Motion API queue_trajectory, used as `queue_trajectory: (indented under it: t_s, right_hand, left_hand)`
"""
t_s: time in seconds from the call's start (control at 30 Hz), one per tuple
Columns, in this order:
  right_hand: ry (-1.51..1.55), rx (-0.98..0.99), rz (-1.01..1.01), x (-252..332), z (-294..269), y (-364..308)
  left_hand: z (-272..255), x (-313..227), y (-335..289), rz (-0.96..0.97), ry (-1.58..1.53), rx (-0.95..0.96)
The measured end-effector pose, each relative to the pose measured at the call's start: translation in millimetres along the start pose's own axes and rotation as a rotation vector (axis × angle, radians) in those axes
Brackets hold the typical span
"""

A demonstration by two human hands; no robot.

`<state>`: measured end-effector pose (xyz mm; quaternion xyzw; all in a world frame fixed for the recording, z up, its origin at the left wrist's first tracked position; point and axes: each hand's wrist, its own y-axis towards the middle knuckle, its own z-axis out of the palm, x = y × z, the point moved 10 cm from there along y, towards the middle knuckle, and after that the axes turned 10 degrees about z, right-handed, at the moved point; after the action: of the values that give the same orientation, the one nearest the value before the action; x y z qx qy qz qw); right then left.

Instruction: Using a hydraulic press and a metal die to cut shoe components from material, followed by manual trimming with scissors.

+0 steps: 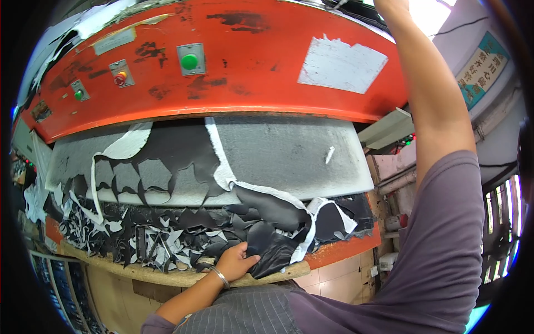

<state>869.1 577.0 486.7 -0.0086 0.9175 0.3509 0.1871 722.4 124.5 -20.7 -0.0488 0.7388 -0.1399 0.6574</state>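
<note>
- Left: black and pale scraps (167,245) lay heaped along the bench (344,249).
- Centre: the left hand (233,263) gripped the near end of a dark, white-edged sheet (270,207), which ran back over a grey board (283,150) below the red machine front (250,72).
- Right: the raised right arm (434,94) passed beyond the upper edge of view; the right hand's state could not be told.

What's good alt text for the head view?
The person's bare left hand touches a black flexible sheet beside black and pale-grey scraps, before an orange-red metal machine. The right arm extends beyond the top edge, hand unseen.
</note>
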Motion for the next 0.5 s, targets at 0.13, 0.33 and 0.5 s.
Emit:
queue_trajectory:
  t_s: [0.13,0.33,0.5]
  right_hand:
    - [0.265,0.032,0.156,-7,-31,8]
    - [0.205,-0.012,0.304,-40,-20,-6]
    - [0.350,-0.388,0.205,6,-85,9]
  left_hand:
    - [-7,10,-10,0.076,0.131,-0.094]
    - [-2,-19,-13,-0.003,-0.280,-0.087]
    - [-5,3,-6,0.081,-0.015,-0.050]
